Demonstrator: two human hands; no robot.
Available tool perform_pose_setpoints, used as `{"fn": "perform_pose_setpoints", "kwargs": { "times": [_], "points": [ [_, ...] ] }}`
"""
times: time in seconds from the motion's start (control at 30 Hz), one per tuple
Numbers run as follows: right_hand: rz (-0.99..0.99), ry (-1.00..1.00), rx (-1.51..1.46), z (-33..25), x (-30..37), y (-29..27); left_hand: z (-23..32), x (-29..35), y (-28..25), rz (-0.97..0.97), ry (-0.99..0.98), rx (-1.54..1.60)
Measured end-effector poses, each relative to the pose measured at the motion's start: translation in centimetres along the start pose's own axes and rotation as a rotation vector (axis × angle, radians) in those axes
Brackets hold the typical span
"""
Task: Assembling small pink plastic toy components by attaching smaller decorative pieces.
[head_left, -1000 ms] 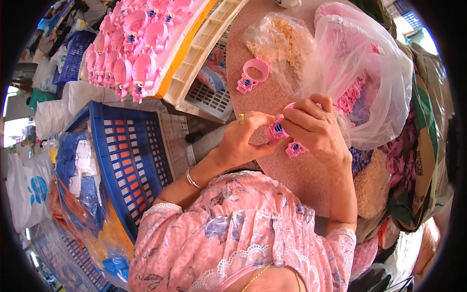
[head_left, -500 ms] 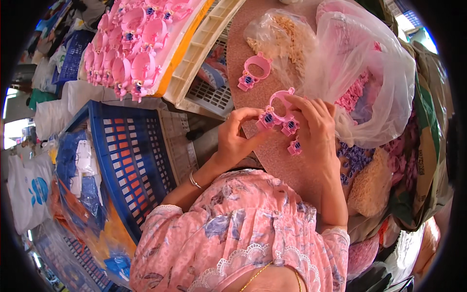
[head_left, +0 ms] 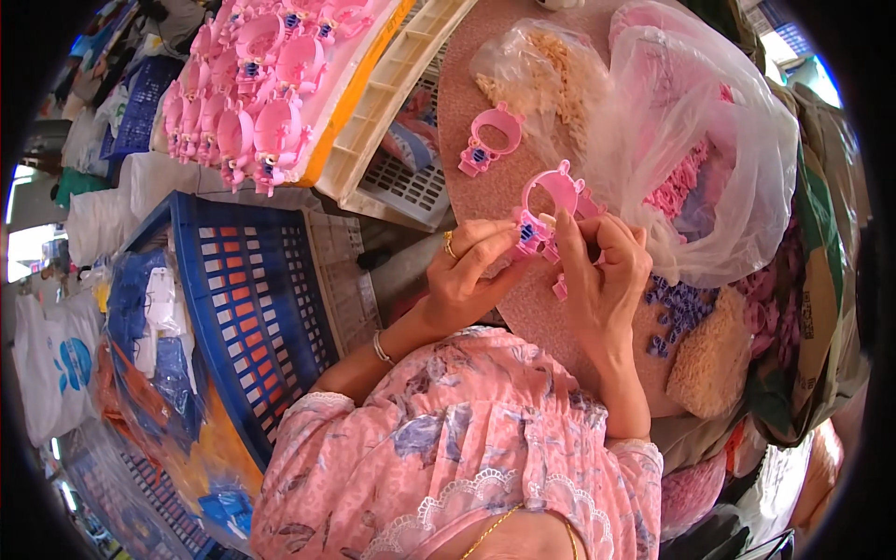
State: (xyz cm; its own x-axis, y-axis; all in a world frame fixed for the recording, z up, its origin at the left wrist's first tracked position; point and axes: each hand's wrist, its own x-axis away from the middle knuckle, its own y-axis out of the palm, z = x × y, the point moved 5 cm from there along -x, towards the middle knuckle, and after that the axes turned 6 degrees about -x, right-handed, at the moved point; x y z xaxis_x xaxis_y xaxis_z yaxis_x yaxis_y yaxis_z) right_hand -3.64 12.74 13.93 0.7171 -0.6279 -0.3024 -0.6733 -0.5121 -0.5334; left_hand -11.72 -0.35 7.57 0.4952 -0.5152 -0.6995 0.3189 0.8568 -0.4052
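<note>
Between my two hands is a pink plastic ring-shaped piece [head_left: 553, 189] with a small dark-blue part on its lower end. My left hand [head_left: 473, 271] is closed, its thumb and fingers pinching the lower left of the piece. My right hand [head_left: 607, 271] is closed too, its fingertips at the right side of the piece. A tiny cream-coloured bit shows at the right fingertips, and another pink ring partly shows behind them. Under the hands, a small pink part [head_left: 560, 287] is half hidden by the right hand. A similar pink ring piece [head_left: 492, 140] lies farther off on the table.
A clear bag of cream bits [head_left: 551, 79] and a large bag of pink parts [head_left: 695, 177] lie on the table [head_left: 457, 56]. Blue bits [head_left: 681, 303] are at the right. A white tray [head_left: 359, 56] of finished-looking pink rings and a blue basket [head_left: 201, 280] stand left.
The ring piece has shifted slightly right and turned. My right hand has come down a little, its fingers now bunched at the piece. My left hand has moved slightly right.
</note>
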Motion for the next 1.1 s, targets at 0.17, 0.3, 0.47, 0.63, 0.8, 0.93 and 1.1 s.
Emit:
{"fn": "perform_pose_setpoints", "kwargs": {
  "times": [0.17,0.3,0.47,0.63,0.8,0.93,1.1],
  "points": [
    [0.052,-0.107,0.025,1.4,-0.5,1.4,-0.5,-0.9,0.8,0.020,0.003,0.038],
    [0.053,-0.165,0.051,0.7,-1.8,1.9,-1.1,-1.9,0.7,0.023,0.032,0.060],
    [0.049,-0.219,0.238,-1.1,-1.1,1.2,-0.9,0.4,0.7,-0.071,0.273,0.000],
    [-0.047,-0.085,0.168,0.2,0.4,1.2,1.5,0.8,-0.1,-0.052,0.225,-0.026],
    [-0.172,0.108,0.003,0.5,1.1,1.5,0.4,0.9,-0.3,0.005,-0.131,0.130],
    [0.013,-0.151,0.108,-0.4,0.2,0.5,-2.0,0.0,-0.5,0.075,-0.141,0.112],
    [0.220,-0.145,-0.070,0.4,-1.2,-1.9,-2.4,-2.4,-1.4,0.148,-0.108,-0.042]
  ]
}}
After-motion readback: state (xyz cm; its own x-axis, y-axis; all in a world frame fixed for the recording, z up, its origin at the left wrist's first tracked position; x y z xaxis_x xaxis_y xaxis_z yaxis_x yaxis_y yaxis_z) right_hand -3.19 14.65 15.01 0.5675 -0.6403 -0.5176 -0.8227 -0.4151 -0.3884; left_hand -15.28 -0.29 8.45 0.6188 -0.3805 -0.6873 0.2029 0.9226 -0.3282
